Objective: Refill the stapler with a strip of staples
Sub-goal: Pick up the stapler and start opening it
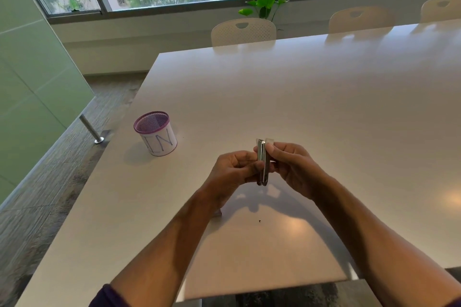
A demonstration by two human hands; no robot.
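Note:
A small silver metal stapler is held upright above the white table, between both hands. My left hand grips its left side near the lower half. My right hand pinches its right side, thumb near the top end. The stapler's two metal arms lie close together, joined at the bottom. A small pale object lies on the table partly hidden under my left wrist; I cannot tell what it is. No staple strip is clearly visible.
A purple mesh cup wrapped in white paper stands on the table to the left. A tiny dark speck lies near the front. Cream chairs line the far edge, with a plant by the window.

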